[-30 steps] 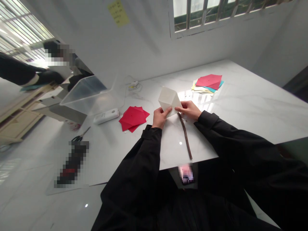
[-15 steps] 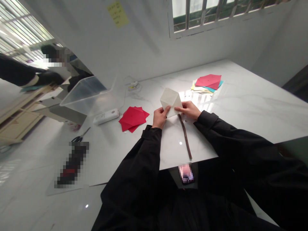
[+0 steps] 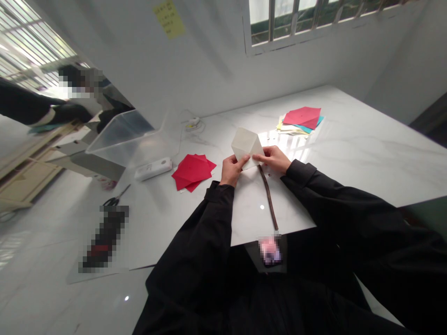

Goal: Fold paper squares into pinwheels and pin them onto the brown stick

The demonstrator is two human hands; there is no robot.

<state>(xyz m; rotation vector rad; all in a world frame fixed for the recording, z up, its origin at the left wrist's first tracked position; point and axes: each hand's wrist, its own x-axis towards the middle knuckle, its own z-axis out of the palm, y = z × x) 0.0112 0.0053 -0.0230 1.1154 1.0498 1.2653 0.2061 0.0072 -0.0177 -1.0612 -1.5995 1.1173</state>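
Note:
A folded cream-white paper (image 3: 246, 141) is held up over the table between my two hands. My left hand (image 3: 233, 170) is closed on its lower left side, thumb on the front face. My right hand (image 3: 275, 159) pinches the lower right edge, thumb also in front. Both thumbs lie close together near the paper's lower middle. Below the paper a thin brown stick (image 3: 269, 199) lies on the tabletop, its upper end near the right hand. Red folded papers (image 3: 193, 173) lie overlapped to the left of my left hand.
Behind my right hand is a stack of coloured papers (image 3: 303, 119), red on top. At left are a white power strip (image 3: 153, 169), scissors (image 3: 111, 201) and a clear plastic bin (image 3: 125, 139). A blurred phone (image 3: 269, 251) sits by my lap. Another person (image 3: 104, 100) is at far left.
My left thumb has slid slightly right and up across the paper, toward the right thumb. The paper has tilted a little. Other things lie where they were.

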